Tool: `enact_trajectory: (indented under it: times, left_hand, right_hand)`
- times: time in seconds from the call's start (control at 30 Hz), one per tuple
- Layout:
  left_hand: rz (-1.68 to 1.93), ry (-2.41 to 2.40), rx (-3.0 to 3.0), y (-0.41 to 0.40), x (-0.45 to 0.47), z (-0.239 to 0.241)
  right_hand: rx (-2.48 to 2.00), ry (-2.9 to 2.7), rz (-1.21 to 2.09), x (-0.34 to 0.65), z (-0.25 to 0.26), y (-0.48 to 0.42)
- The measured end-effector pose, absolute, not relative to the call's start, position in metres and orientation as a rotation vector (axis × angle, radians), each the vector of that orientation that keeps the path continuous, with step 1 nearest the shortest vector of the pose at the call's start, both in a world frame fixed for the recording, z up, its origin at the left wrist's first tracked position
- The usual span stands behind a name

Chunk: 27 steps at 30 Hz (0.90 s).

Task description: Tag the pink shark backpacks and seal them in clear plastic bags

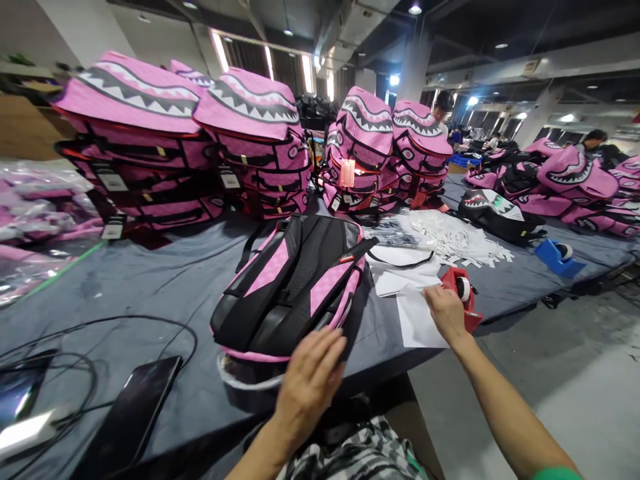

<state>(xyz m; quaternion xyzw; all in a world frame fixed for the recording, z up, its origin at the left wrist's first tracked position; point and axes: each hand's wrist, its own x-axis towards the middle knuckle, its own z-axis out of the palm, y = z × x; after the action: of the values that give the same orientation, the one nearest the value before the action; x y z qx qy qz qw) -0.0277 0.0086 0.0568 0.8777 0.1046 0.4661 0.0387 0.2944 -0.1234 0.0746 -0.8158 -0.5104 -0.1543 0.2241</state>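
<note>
A black and pink backpack point(323, 263) lies on the table in front of me, straps facing up. My left hand point(313, 373) rests at its near right corner, fingers stretched out and close together, gripping nothing. Clear plastic film point(245, 377) shows under its near edge. My right hand point(445, 310) is over white paper sheets point(417, 327), right beside a red tape dispenser point(470, 310). Its fingers are pinched together; what is between them is too small to make out.
Stacked pink shark-mouth backpacks point(255, 107) line the back. White tags point(455, 237) lie in a pile near a black pouch point(493, 213) and a blue tape dispenser point(557, 259). At left are a dark tablet-like device point(133, 413), cables and plastic-wrapped pink goods point(45, 207).
</note>
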Motion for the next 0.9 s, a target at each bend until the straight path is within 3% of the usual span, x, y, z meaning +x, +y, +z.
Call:
enact_trajectory:
  times: [0.07, 0.17, 0.37, 0.47, 0.57, 0.73, 0.83, 0.9]
  left_hand:
    - [1.267, 0.14, 2.642, -0.006, 0.004, 0.057]
    - [0.924, 0.064, 2.384, -0.018, 0.044, 0.052]
    - [0.381, 0.268, 1.385, -0.036, 0.047, 0.029]
    - [0.459, 0.34, 1.102, -0.045, 0.037, 0.019]
    - [0.589, 0.437, 1.269, -0.048, 0.024, 0.014]
    - [0.886, 0.662, 1.831, -0.043, -0.034, -0.004]
    - [1.153, 1.007, 1.825, -0.041, -0.064, -0.022]
    - [1.138, 1.146, 1.746, -0.037, -0.064, -0.031]
  right_hand:
    - [-2.153, -1.652, -0.321, 0.258, 0.09, -0.126]
    - [-1.975, -1.786, 0.124, 0.214, 0.108, -0.134]
    - [-1.799, -1.286, 0.863, 0.219, 0.122, -0.16]
    - [-1.742, -1.043, 0.974, 0.214, 0.104, -0.155]
    - [-1.731, -0.874, 0.818, 0.192, 0.081, -0.137]
    - [-1.775, -1.392, 0.739, 0.183, 0.063, -0.119]
    - [-1.748, -1.661, 0.754, 0.195, 0.063, -0.114]
    - [-1.694, -1.786, 0.804, 0.198, 0.067, -0.107]
